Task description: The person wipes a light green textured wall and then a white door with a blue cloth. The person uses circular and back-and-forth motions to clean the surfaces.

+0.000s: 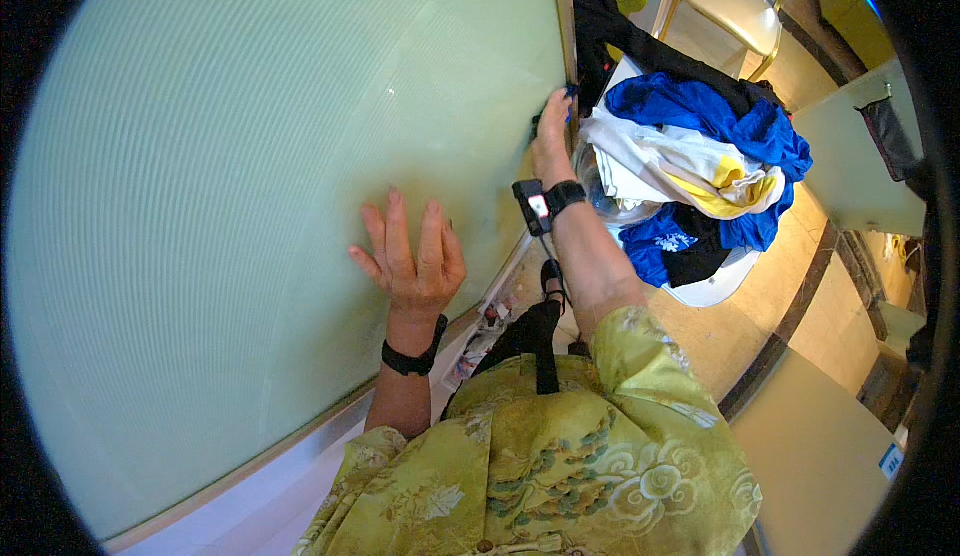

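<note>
A large pale green ribbed frosted-glass panel (247, 203) with a narrow frame fills the left of the view. My left hand (412, 256) lies over it, back towards me, fingers spread and holding nothing. Whether its palm touches the glass cannot be made out. At the panel's right framed edge (564, 23) is my right hand (553, 135), seen side-on, with small dark bits showing beside its fingers. Its grip is partly hidden. Just right of that hand, a heap of blue garments (675, 102) and a white-and-yellow garment (675, 154) lies on a white seat or stand (709, 289).
A clear plastic container (600, 188) sits under the heap's left side. Black fabric (660, 45) hangs behind. A gold-framed padded chair (731, 4) stands at top right. Below it are tiled floor (750, 293), a pale panel (817, 436) and a hanging dark pouch (889, 135).
</note>
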`<state>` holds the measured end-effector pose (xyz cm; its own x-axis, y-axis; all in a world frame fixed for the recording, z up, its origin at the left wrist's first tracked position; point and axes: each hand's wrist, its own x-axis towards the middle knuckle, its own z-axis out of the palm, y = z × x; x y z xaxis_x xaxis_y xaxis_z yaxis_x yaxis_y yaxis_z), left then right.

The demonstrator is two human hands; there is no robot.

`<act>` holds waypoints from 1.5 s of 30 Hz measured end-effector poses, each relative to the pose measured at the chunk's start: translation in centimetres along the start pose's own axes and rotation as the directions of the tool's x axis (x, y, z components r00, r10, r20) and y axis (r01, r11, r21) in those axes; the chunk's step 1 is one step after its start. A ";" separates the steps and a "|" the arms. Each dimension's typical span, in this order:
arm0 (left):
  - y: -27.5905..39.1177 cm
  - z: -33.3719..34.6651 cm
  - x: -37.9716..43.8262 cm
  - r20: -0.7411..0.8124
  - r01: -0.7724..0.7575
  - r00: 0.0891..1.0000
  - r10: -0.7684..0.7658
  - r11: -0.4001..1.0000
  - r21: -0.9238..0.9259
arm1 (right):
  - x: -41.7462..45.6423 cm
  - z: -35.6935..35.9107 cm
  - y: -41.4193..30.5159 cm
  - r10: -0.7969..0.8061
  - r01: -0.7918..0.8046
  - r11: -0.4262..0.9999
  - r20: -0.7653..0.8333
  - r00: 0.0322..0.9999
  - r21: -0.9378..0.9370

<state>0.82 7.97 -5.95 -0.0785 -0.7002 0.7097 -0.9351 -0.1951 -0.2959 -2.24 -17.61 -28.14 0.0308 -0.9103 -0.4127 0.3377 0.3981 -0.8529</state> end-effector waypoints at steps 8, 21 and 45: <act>0.3 -0.3 -0.4 0.018 0.045 0.999 -0.046 0.997 0.058 | -9.3 1.8 -2.3 -0.428 0.459 0.850 0.168 0.888 -0.259; 0.5 0.2 -0.9 0.048 0.061 0.997 -0.066 0.994 0.093 | -13.7 3.3 -3.9 -0.353 0.395 0.864 0.186 0.917 -0.311; -1.8 -6.0 3.5 -0.230 0.137 0.965 -0.124 0.990 0.040 | -24.4 1.7 -2.3 -0.655 0.806 0.546 0.483 0.581 -0.230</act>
<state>0.16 10.05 0.90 -0.0395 -0.4936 0.8688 -0.9224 -0.3162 -0.2216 -2.18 3.49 -15.52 0.2516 -0.8444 0.4729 -0.0074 -0.4903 -0.8715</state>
